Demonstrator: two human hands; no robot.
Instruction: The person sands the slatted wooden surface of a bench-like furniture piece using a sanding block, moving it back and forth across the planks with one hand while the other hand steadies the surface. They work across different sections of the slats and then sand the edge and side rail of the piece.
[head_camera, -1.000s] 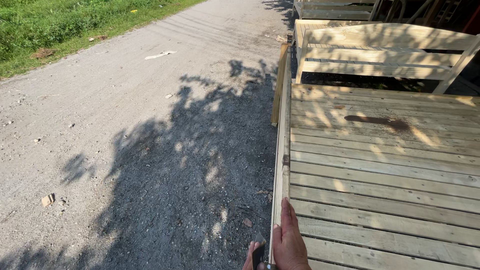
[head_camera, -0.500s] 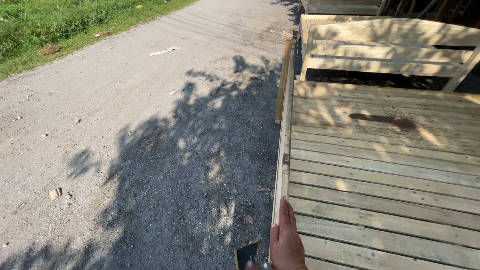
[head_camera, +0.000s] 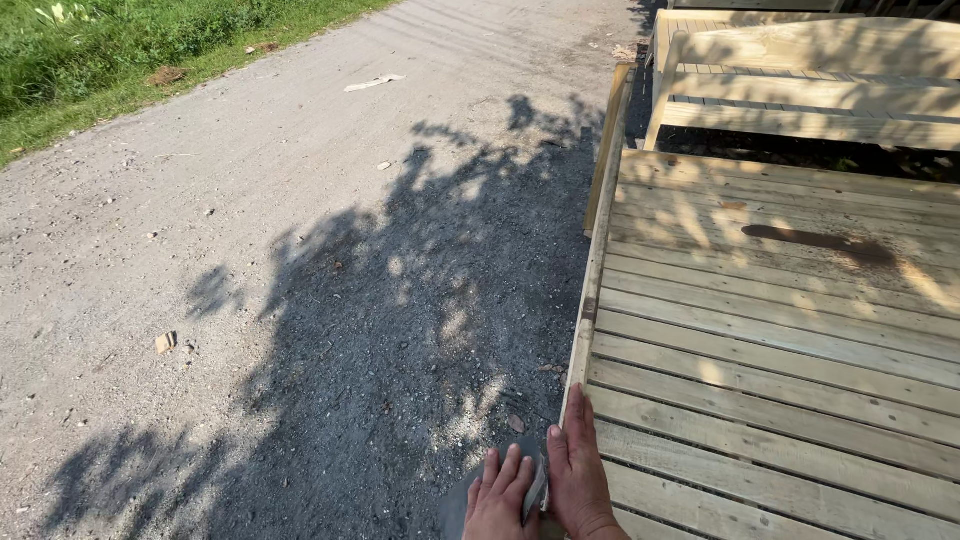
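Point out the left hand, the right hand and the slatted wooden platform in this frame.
left hand (head_camera: 497, 496), head view, on the back of the hand.
right hand (head_camera: 577, 470), head view, on the back of the hand, at the platform's edge.
slatted wooden platform (head_camera: 780, 340), head view, on a bare slat near the middle.

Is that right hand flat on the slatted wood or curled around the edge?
Flat: the right hand lies on the slatted wooden panel, fingers straight along its left edge. The left hand presses a small grey piece beside it.

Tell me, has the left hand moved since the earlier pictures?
Yes. The left hand has come up into view beside the right hand, which rests on the edge of the slatted wooden platform; earlier only its fingertips showed there.
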